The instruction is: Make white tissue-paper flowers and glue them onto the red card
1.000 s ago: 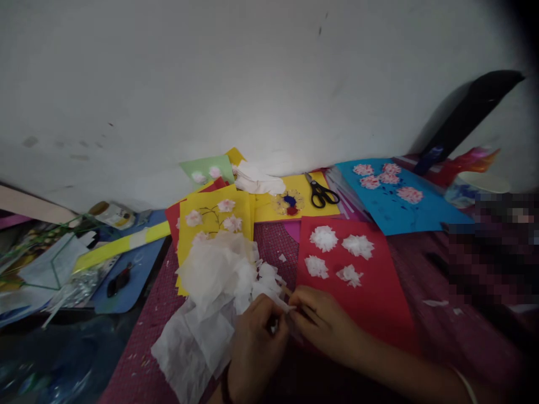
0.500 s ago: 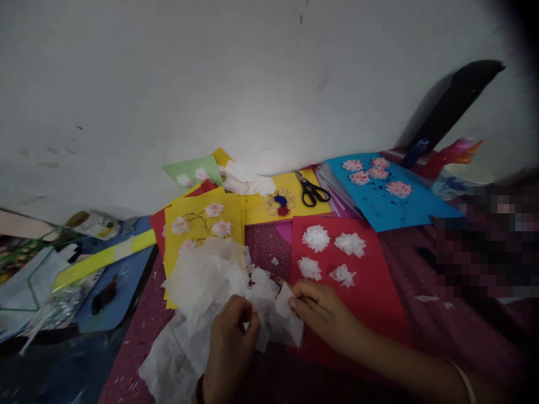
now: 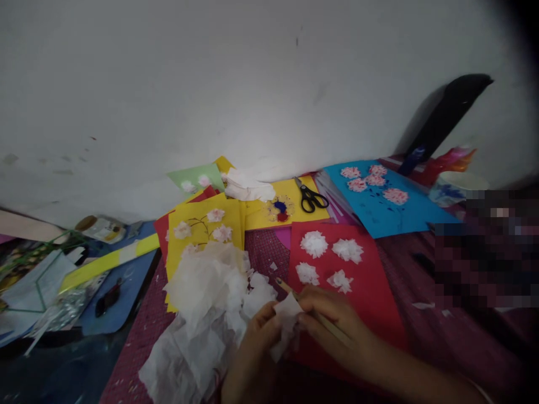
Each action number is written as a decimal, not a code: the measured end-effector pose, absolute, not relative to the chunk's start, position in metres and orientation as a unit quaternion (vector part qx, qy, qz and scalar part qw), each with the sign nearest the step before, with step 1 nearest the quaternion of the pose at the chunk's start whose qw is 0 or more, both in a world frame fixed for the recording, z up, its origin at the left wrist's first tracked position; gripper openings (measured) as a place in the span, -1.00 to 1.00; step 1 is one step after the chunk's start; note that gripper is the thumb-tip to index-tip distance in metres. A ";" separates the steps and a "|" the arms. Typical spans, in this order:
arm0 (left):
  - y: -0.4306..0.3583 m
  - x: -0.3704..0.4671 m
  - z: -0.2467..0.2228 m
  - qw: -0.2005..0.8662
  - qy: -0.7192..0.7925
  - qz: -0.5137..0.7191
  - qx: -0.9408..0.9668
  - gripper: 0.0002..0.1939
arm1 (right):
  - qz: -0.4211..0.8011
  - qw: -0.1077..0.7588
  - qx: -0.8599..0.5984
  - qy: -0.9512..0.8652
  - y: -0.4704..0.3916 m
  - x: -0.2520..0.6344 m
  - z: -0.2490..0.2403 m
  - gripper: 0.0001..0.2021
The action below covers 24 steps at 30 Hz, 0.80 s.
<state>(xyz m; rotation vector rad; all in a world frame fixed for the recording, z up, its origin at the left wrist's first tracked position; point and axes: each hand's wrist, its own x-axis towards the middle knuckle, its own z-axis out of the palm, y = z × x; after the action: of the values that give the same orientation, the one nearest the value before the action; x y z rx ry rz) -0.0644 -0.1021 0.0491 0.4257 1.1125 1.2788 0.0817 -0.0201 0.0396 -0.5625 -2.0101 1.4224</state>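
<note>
At ten o'clock from my right hand (image 3: 332, 317) and one o'clock from my left hand (image 3: 256, 335), a white tissue piece (image 3: 288, 312) sits pinched between both, the right also gripping a stick (image 3: 285, 287) aimed toward ten.

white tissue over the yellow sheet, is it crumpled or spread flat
Crumpled: the white tissue lies in a loose, bunched heap, with creases and uneven edges showing.

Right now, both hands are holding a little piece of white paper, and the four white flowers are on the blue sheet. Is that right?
Almost! The head view shows the four white flowers on the red sheet. The left hand and right hand do hold a little piece of white paper.
</note>
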 end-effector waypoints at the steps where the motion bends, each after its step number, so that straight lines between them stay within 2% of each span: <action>1: -0.099 -0.058 0.046 0.646 0.480 0.566 0.176 -0.77 | 0.537 0.298 -0.210 -0.761 -0.021 0.087 0.040 -0.82; 3: -0.092 -0.051 0.041 0.618 0.494 0.588 0.167 -0.86 | 0.535 0.298 -0.228 -0.757 -0.022 0.100 0.040 -0.84; 5: -0.084 -0.050 0.038 0.556 0.547 0.597 0.190 -0.84 | 0.533 0.322 -0.266 -0.736 -0.022 0.118 0.039 -0.79; 9: -0.073 -0.051 0.038 0.464 0.655 0.517 0.298 -0.89 | 0.531 0.369 -0.267 -0.715 -0.023 0.152 0.038 -0.65; 17: -0.068 -0.042 0.037 0.431 0.705 0.433 0.360 -0.89 | 0.537 0.310 -0.278 -0.734 -0.026 0.163 0.034 -0.71; 24: -0.068 -0.039 0.043 0.423 0.706 0.419 0.384 -0.87 | 0.546 0.327 -0.251 -0.729 -0.022 0.157 0.031 -0.73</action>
<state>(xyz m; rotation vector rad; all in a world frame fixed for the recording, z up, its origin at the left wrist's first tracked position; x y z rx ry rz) -0.0393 -0.0680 0.0435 0.9604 1.7659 1.0495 0.1575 -0.0223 0.0309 -0.6564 -1.9106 1.4296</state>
